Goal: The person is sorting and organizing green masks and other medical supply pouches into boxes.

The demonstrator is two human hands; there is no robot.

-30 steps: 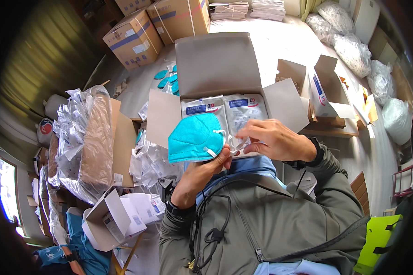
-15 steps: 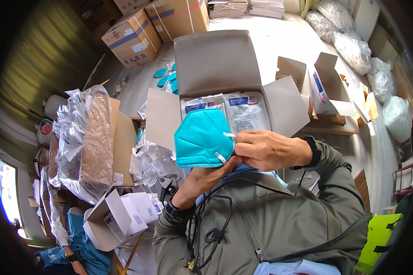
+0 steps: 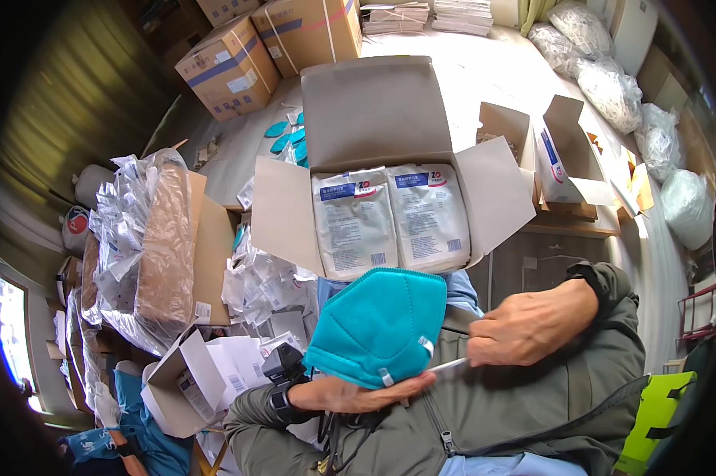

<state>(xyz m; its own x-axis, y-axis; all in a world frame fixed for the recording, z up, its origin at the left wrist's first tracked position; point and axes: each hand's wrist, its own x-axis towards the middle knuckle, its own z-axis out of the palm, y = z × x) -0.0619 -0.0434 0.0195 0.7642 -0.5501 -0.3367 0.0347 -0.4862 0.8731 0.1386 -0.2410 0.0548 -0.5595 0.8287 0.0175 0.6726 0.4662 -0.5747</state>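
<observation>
A teal folded face mask (image 3: 382,321) lies tilted over my lap, with small white strap ends at its lower edge. My left hand (image 3: 358,394) supports it from below, its fingers mostly hidden under the mask. Off to the right, my right hand (image 3: 525,327) is closed in a pinch on a white elastic strap (image 3: 452,365), drawn out taut from the mask's side. Just beyond the mask stands an open carton (image 3: 378,111), flaps spread. Two rows of silver-white printed pouches show in it, a left pouch (image 3: 354,230) and a right pouch (image 3: 429,218).
On the left is a plastic-lined box (image 3: 167,238) full of clear packets, near a heap of white packets (image 3: 259,278). Several teal masks (image 3: 282,143) lie beyond. Smaller open boxes (image 3: 560,155) stand at right. Another person's gloved hand (image 3: 108,408) shows lower left.
Both hands have come down toward my lap with the mask, uncovering the pouches. My right hand has moved away to the right, stretching the strap out from the mask.
</observation>
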